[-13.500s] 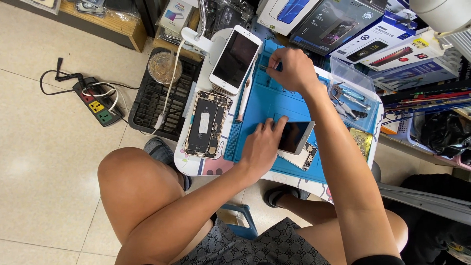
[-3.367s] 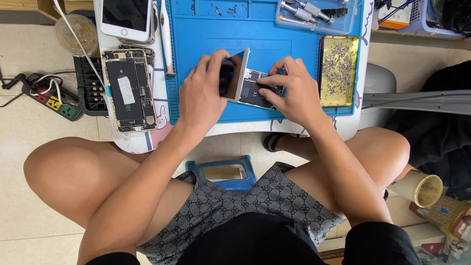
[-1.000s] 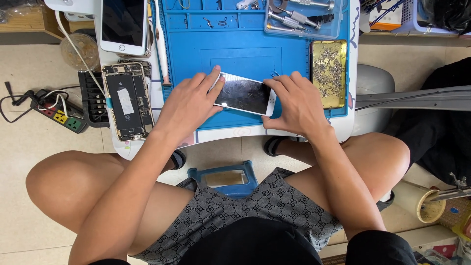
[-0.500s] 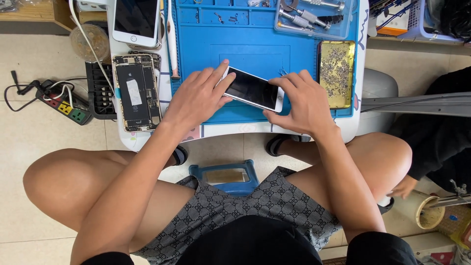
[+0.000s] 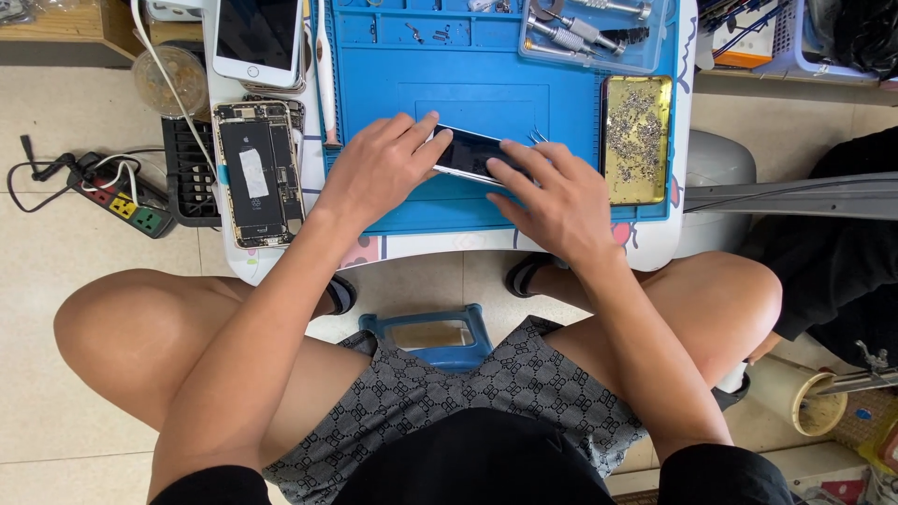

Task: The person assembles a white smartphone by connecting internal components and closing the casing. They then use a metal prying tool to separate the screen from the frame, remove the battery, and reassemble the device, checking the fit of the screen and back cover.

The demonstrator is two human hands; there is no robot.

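Phone (image 5: 470, 154) with a dark screen and pale edge lies slightly tilted on the blue mat (image 5: 440, 56), between both hands of the seated person. The left hand (image 5: 379, 168) rests on its left end, fingers loosely curled, with the thumb and forefinger tip touching the phone's edge. The right hand (image 5: 552, 196) lies over the phone's right end, fingers spread and nearly flat, fingertips pressing on the screen side; whether it grips underneath cannot be told.

Just right of the mat sits a shallow yellow tray (image 5: 636, 140) scattered with many tiny screws. At the top, a clear plastic box (image 5: 589, 33) holds metal screwdrivers and other small tools. Left of the mat lies an opened phone (image 5: 257, 173) showing its battery and inner parts, and above it a white phone (image 5: 257, 37) face up. A round clear cup (image 5: 168, 79) stands by the table's left edge, near a power strip (image 5: 126, 201) on the floor.
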